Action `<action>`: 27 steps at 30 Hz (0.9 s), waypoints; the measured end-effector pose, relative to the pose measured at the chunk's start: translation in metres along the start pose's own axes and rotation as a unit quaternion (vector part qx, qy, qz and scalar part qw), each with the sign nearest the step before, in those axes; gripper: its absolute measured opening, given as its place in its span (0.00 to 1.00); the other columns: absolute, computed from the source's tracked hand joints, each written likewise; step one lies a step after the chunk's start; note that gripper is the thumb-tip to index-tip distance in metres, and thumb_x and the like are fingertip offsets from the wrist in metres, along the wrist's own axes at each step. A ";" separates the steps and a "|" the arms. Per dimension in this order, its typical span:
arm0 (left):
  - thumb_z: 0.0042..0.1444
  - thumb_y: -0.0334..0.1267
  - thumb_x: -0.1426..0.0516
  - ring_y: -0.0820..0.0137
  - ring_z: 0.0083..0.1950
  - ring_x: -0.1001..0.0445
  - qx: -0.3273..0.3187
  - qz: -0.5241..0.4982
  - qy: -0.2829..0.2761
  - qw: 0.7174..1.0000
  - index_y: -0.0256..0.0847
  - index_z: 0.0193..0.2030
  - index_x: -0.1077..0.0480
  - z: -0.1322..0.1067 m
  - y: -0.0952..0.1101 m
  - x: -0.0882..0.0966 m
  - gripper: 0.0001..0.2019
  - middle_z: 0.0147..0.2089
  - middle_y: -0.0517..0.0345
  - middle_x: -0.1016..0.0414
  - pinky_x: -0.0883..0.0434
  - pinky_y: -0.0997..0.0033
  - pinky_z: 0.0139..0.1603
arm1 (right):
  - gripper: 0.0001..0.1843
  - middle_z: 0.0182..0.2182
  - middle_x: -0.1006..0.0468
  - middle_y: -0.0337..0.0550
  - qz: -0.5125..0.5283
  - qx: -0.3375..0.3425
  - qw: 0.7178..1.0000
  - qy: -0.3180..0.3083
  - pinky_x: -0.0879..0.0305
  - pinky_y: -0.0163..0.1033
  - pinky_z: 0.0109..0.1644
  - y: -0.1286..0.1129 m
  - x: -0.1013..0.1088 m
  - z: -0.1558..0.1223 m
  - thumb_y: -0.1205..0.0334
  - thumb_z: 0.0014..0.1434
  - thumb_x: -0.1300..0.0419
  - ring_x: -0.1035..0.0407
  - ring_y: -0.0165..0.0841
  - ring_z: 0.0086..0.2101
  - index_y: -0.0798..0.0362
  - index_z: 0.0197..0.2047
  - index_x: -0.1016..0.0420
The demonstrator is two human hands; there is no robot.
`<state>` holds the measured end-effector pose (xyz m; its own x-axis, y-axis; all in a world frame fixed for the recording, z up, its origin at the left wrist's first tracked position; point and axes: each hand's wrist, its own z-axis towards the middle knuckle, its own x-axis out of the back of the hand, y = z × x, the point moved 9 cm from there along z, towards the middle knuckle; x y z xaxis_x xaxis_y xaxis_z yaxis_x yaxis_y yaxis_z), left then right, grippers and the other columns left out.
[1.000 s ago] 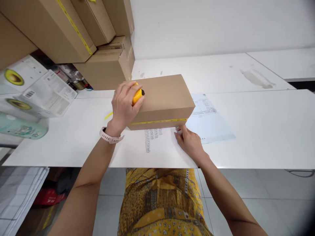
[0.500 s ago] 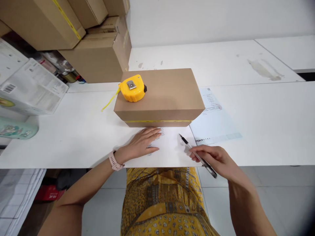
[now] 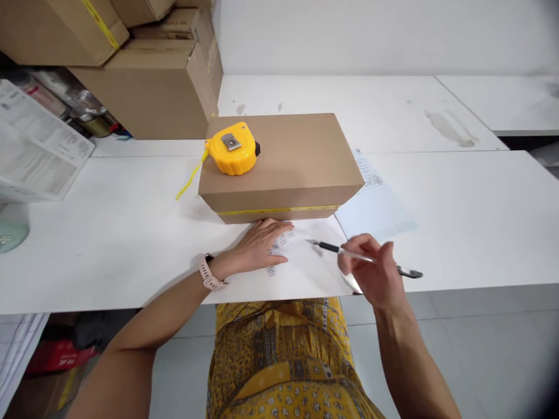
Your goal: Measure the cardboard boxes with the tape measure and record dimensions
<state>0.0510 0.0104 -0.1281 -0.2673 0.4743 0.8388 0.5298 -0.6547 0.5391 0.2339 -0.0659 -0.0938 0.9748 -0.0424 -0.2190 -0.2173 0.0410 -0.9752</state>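
Observation:
My left hand (image 3: 258, 247) lies flat with fingers spread on a white sheet of paper (image 3: 312, 273), beside small handwritten figures; its fingertips are close to the front of a cardboard box (image 3: 301, 154). In my right hand (image 3: 378, 273) is a clear pen (image 3: 328, 247) with a black grip, held between thumb and fingers. The pen lies almost level, its tip pointing left above the sheet. On top of the box, at its left end, rests a yellow tape measure (image 3: 233, 150) with a yellow strap. The box covers the far part of the sheet.
A pale blue printed sheet (image 3: 379, 215) lies right of the box, partly under it. Stacked cartons (image 3: 148, 93) stand at the back left, with a white printed package (image 3: 39, 145) nearer. A green rounded object (image 3: 12, 234) sits at the left edge. The white table's (image 3: 458, 244) front edge is close to me.
My right hand has rolled over, swinging the pen from a slant to nearly level. My left hand has shifted slightly right on the paper. The whole view has moved a little.

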 end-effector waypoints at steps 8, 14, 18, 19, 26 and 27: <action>0.57 0.31 0.39 0.56 0.66 0.31 -0.005 -0.105 0.040 0.994 0.45 0.62 0.37 -0.007 -0.007 0.008 0.26 0.64 0.47 0.30 0.32 0.48 0.67 | 0.26 0.25 0.29 0.37 -0.114 -0.077 0.990 -0.004 0.35 0.40 0.34 0.047 -0.010 0.029 0.34 0.59 0.36 0.35 0.32 0.27 0.48 0.30 0.33; 0.58 0.27 0.41 0.57 0.64 0.29 -0.007 -0.120 0.058 0.991 0.45 0.58 0.36 -0.009 -0.010 0.009 0.22 0.61 0.50 0.27 0.29 0.52 0.63 | 0.30 0.38 0.19 0.43 -0.202 -0.068 0.971 -0.112 0.31 0.44 0.51 0.041 -0.033 0.037 0.31 0.68 0.50 0.26 0.38 0.45 0.45 0.54 0.25; 0.59 0.27 0.43 0.57 0.63 0.28 -0.010 -0.126 0.063 0.990 0.45 0.57 0.36 -0.008 -0.011 0.010 0.20 0.60 0.50 0.26 0.28 0.53 0.62 | 0.22 0.51 0.19 0.45 -0.226 -0.099 0.954 -0.170 0.30 0.43 0.51 0.046 -0.042 0.042 0.41 0.64 0.37 0.26 0.38 0.48 0.46 0.53 0.21; 0.59 0.27 0.43 0.58 0.63 0.28 -0.010 -0.126 0.065 0.990 0.45 0.57 0.36 -0.008 -0.011 0.010 0.20 0.59 0.50 0.26 0.28 0.53 0.62 | 0.18 0.46 0.19 0.44 -0.238 -0.095 0.953 -0.161 0.30 0.42 0.46 0.048 -0.041 0.044 0.44 0.63 0.35 0.26 0.36 0.43 0.47 0.48 0.20; 0.61 0.25 0.48 0.60 0.62 0.28 -0.021 -0.127 0.074 0.989 0.43 0.56 0.36 -0.008 -0.010 0.010 0.18 0.58 0.50 0.26 0.29 0.55 0.63 | 0.13 0.30 0.25 0.36 -0.272 -0.036 0.961 -0.043 0.41 0.35 0.29 0.061 -0.030 0.050 0.50 0.63 0.35 0.36 0.28 0.28 0.49 0.37 0.28; 0.62 0.25 0.49 0.60 0.62 0.28 -0.022 -0.126 0.076 0.989 0.44 0.56 0.36 -0.008 -0.010 0.010 0.17 0.58 0.50 0.26 0.29 0.55 0.63 | 0.13 0.30 0.25 0.36 -0.271 -0.033 0.962 -0.033 0.40 0.35 0.29 0.062 -0.029 0.049 0.50 0.62 0.33 0.35 0.28 0.28 0.49 0.38 0.28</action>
<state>0.0366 0.0167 -0.1247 -0.5066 0.5339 0.6770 0.3963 -0.5532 0.7328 0.1946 -0.0129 -0.1464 0.9466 0.0229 0.3217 0.3223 -0.0328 -0.9461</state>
